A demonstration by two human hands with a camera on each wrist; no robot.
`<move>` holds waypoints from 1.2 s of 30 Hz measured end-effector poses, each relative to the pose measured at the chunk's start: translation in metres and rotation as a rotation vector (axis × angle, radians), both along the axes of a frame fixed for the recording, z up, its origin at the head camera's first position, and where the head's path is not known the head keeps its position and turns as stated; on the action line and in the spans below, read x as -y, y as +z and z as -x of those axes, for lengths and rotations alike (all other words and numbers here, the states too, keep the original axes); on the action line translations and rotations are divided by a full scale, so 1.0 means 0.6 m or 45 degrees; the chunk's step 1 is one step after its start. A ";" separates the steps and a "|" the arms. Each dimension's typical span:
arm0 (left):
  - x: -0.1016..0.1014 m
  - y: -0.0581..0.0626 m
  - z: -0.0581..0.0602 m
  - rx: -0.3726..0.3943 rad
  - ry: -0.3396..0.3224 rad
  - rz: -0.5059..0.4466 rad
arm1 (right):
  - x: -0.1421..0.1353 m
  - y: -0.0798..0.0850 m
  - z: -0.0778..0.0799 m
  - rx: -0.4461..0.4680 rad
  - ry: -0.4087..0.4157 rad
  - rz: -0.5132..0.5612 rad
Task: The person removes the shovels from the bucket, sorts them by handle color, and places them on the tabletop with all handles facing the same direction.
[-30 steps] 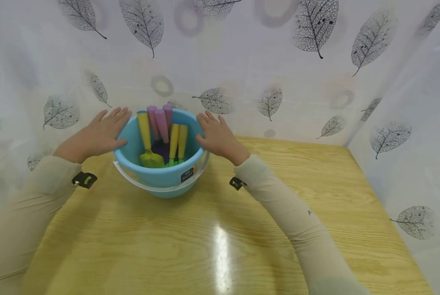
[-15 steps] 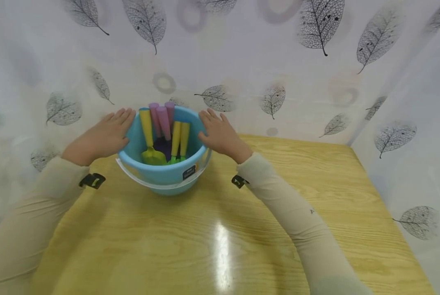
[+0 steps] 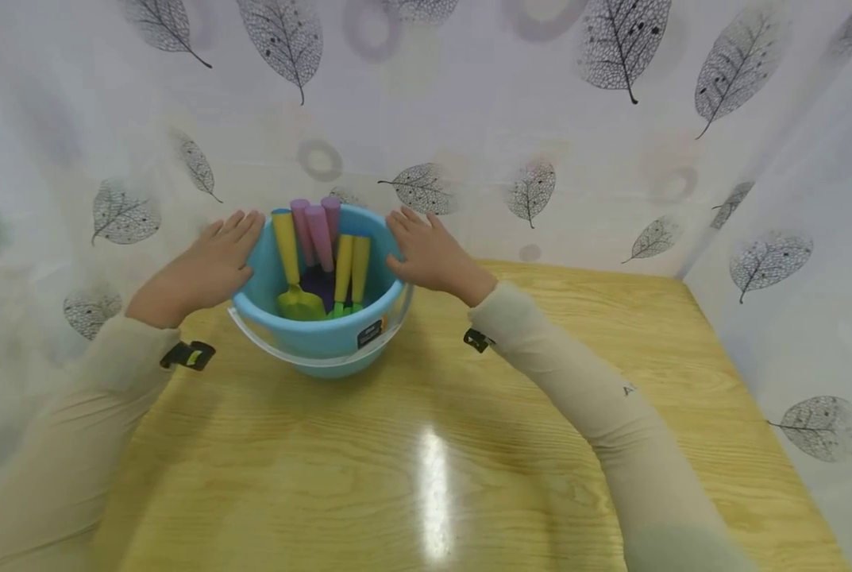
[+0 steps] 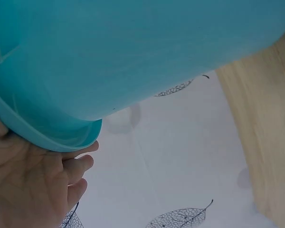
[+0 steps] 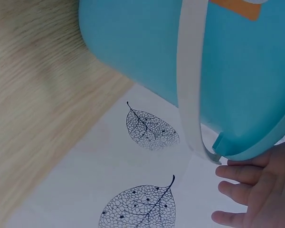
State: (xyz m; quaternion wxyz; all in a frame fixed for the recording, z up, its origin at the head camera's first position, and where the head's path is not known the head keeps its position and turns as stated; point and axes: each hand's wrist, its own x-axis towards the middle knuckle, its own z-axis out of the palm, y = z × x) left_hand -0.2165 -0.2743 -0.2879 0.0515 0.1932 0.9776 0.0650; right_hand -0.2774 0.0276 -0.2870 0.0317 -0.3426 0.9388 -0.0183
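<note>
A light blue bucket (image 3: 311, 340) stands upright on the table, its white handle (image 3: 290, 362) hanging down at the front. My left hand (image 3: 200, 270) touches the left of the rim with fingers extended; in the left wrist view, the rim (image 4: 33, 137) lies against the palm. On the right side, my right hand (image 3: 429, 254) touches the rim the same way, fingers straight. Inside stand a toy shovel (image 3: 300, 303) with a yellow handle, three pink handles (image 3: 318, 238), and two yellow handles (image 3: 343, 266) with green lower ends. A purple piece (image 3: 317, 282) shows low in the bucket.
The wood-grain table (image 3: 354, 469) extends in front of the bucket and to its right. Behind it hangs a white leaf-print sheet (image 3: 468, 111), which also lines both sides. Light glares off the tabletop (image 3: 434, 492).
Bucket, hands and background all sit slightly farther right in the head view. Both hands stay at the rim. The right forearm has shifted a little to the right.
</note>
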 end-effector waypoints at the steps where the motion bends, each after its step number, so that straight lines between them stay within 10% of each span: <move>1: -0.001 0.001 -0.001 0.001 0.004 -0.004 | 0.001 0.003 0.001 -0.004 0.008 -0.028; 11: -0.007 0.000 -0.009 0.003 0.036 0.005 | 0.019 0.026 0.009 -0.159 0.189 -0.312; 22: -0.004 -0.004 -0.007 -0.022 0.042 0.019 | 0.076 0.035 0.015 -0.489 0.821 -0.342; 36: -0.006 0.009 0.000 -0.018 0.016 0.083 | 0.107 0.012 0.028 -0.592 0.851 -0.483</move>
